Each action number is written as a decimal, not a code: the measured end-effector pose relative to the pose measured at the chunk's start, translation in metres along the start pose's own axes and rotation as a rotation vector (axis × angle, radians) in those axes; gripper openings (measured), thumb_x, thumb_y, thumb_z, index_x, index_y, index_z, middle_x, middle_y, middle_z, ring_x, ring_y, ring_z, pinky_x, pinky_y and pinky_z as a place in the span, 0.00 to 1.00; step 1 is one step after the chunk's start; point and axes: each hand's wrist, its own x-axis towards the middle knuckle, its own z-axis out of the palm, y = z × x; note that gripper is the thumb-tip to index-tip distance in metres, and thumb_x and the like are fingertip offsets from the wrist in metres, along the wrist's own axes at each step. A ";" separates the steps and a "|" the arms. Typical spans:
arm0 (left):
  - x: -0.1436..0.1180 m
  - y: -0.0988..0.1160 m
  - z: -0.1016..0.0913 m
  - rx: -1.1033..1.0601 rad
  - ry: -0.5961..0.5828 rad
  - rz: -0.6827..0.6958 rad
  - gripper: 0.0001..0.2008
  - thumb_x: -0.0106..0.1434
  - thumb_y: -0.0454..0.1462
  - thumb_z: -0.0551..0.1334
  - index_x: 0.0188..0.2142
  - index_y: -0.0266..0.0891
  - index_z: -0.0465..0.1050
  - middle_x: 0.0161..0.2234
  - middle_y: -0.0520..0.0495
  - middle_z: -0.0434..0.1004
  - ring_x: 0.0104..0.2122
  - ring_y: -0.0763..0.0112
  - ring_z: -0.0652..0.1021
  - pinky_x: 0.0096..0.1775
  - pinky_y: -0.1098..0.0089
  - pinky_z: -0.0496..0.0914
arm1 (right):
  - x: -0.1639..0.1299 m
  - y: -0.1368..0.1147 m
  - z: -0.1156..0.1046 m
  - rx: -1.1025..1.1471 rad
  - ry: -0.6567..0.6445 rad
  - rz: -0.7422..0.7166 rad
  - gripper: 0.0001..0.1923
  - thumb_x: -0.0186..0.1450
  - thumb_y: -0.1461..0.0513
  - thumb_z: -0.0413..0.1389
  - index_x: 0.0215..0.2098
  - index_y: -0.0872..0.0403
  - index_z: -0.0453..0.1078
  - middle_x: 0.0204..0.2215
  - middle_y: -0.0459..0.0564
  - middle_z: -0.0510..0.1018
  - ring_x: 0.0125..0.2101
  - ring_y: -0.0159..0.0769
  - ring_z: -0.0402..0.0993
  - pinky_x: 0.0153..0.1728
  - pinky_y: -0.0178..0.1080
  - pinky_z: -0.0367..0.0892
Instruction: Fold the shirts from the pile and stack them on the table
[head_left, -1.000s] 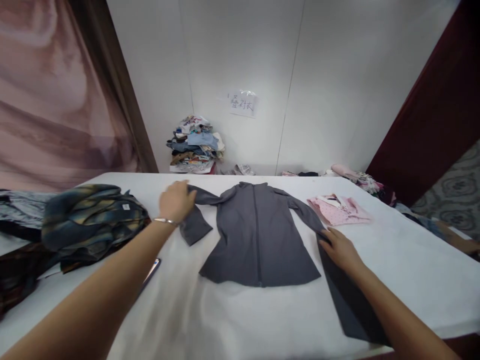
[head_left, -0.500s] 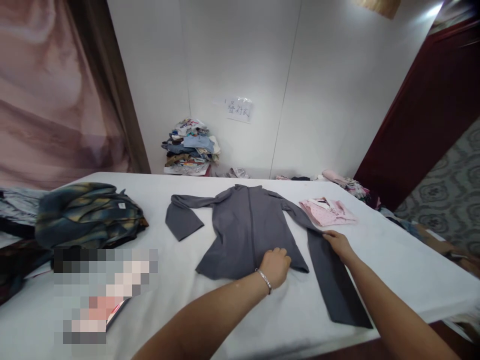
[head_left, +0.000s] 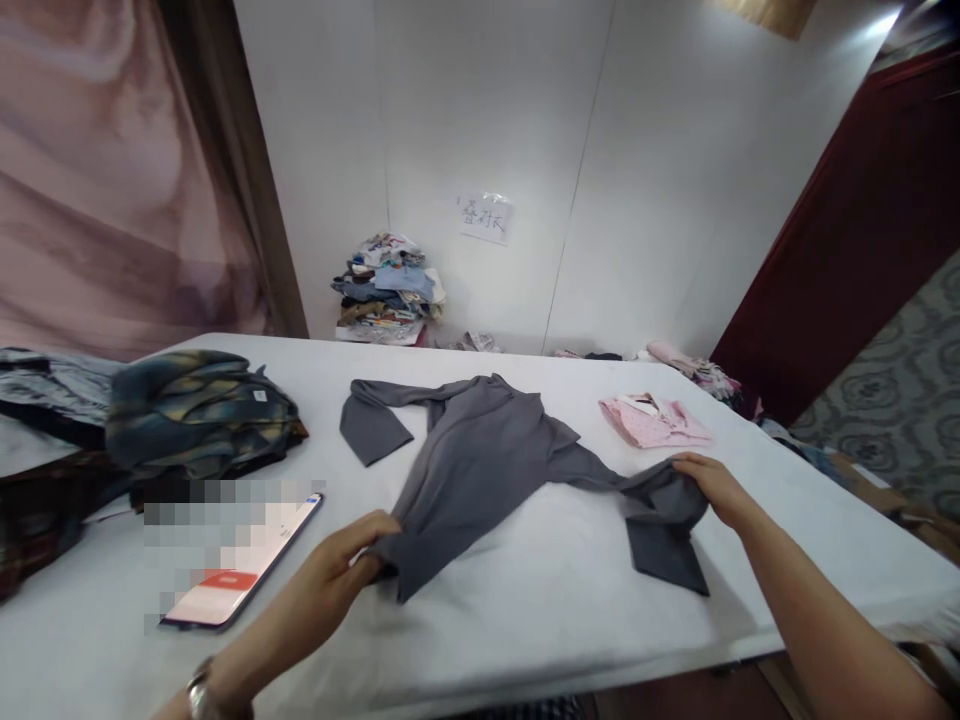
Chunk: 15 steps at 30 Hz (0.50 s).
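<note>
Grey shirt (head_left: 480, 455) spread between: hem pinched in left hand (head_left: 341, 565), sleeve gathered in right hand (head_left: 709, 485), on worktop (head_left: 525, 620).

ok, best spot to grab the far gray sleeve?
On the gray shirt, take the free sleeve at its cuff end, from the left: it lies flat, bent back toward the near side, with bare table around it.

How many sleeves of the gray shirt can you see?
2: one sleeve lies folded on the table at far left; the other sleeve is bunched under the right hand. The left hand grips the hem.
</note>
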 end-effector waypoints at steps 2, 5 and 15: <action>-0.014 -0.011 0.010 -0.025 0.072 -0.046 0.11 0.64 0.40 0.52 0.32 0.42 0.72 0.30 0.51 0.73 0.32 0.69 0.74 0.35 0.73 0.69 | 0.009 -0.006 0.011 -0.355 0.068 -0.066 0.10 0.52 0.60 0.56 0.30 0.55 0.76 0.29 0.53 0.81 0.34 0.45 0.77 0.35 0.42 0.70; -0.016 -0.019 0.028 -0.051 0.203 -0.073 0.12 0.63 0.42 0.53 0.33 0.42 0.73 0.34 0.50 0.76 0.35 0.67 0.76 0.39 0.73 0.70 | 0.027 -0.026 0.046 -0.641 0.058 -0.237 0.16 0.56 0.62 0.51 0.38 0.56 0.76 0.43 0.56 0.80 0.47 0.48 0.73 0.49 0.44 0.65; 0.028 -0.032 0.003 -0.027 0.503 -0.258 0.14 0.58 0.45 0.54 0.36 0.42 0.74 0.31 0.50 0.79 0.33 0.63 0.78 0.36 0.70 0.72 | 0.074 -0.051 0.199 -0.561 -0.195 -0.179 0.14 0.53 0.55 0.62 0.30 0.59 0.76 0.37 0.62 0.81 0.46 0.52 0.74 0.46 0.43 0.65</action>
